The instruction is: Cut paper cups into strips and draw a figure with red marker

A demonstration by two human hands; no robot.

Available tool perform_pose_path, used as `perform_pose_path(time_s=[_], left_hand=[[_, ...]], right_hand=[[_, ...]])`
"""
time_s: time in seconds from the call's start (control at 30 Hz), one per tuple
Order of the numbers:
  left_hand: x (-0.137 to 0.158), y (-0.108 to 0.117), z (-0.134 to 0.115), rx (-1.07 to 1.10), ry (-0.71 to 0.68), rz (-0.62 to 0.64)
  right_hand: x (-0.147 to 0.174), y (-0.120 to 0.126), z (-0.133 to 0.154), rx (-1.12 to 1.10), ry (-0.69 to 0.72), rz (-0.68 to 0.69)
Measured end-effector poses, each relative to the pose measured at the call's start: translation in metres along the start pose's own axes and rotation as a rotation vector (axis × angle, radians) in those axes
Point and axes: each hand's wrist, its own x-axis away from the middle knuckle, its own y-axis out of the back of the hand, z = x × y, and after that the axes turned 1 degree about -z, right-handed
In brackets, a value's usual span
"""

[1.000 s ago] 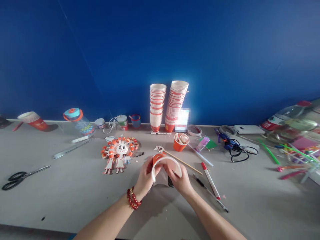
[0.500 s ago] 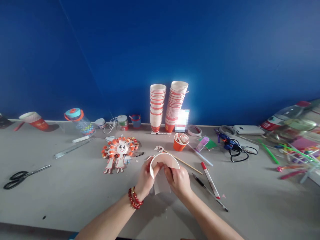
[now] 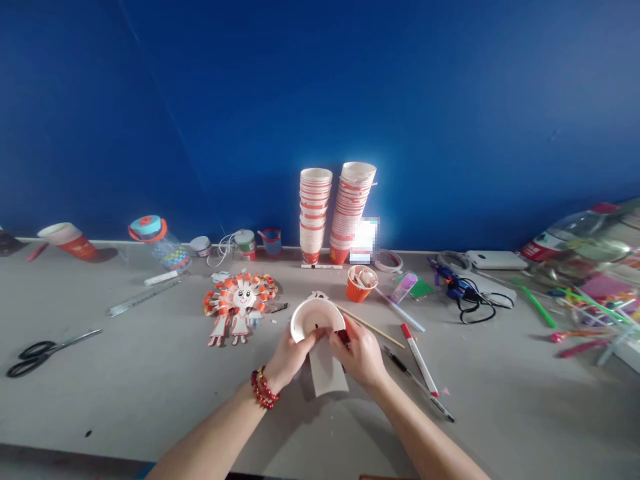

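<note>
Between my hands is a cut paper cup (image 3: pixel 306 317), its white inside facing me and a pale strip of its wall folded out toward me. My left hand (image 3: pixel 290 357) grips the cup at its left side, thumb on the inside. On the right side, my right hand (image 3: pixel 361 352) is closed on the cup too, with fingers by the strip's base. A small dark mark shows inside the cup. Beyond and left of my hands lie paper doll figures (image 3: pixel 242 303) with orange-and-white fringes. An orange cup (image 3: pixel 361 285) holding paper scraps stands just beyond my hands.
Two tall stacks of paper cups (image 3: pixel 313 220) stand by the blue wall. Scissors (image 3: pixel 43 353) and a ruler (image 3: pixel 140 298) lie left. A wooden stick (image 3: pixel 373 327), red marker (image 3: pixel 420 360) and black pen (image 3: pixel 420 385) lie right, with straws and bottles farther right.
The cup has turned from an arched edge to a rounder opening facing me, shifting slightly left. The folded-out strip now shows more clearly below it.
</note>
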Motion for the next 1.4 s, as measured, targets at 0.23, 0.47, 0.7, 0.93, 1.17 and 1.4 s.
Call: perform_pose_path(time_s=[0.23, 0.47, 0.7, 0.93, 1.17, 1.4], left_hand=[[0.001, -0.008, 0.009, 0.137, 0.0, 0.196], [-0.006, 0.0, 0.012, 0.044, -0.07, 0.071], [-0.015, 0.016, 0.001, 0.092, -0.133, -0.064], [-0.006, 0.016, 0.003, -0.213, -0.208, -0.023], [-0.011, 0.017, 0.002, -0.068, -0.156, -0.077], [-0.013, 0.012, 0.001, 0.195, -0.096, -0.106]], right_hand=[[-0.004, -0.004, -0.011, -0.149, -0.176, -0.087], [-0.007, -0.001, -0.007, -0.76, -0.287, 0.159], [-0.001, -0.003, -0.001, -0.88, -0.29, 0.448], [0.002, -0.012, -0.009, -0.683, -0.22, 0.354], [0.001, -0.004, -0.002, -0.539, -0.201, 0.384], [0.001, -0.004, 0.001, -0.583, -0.221, 0.437]])
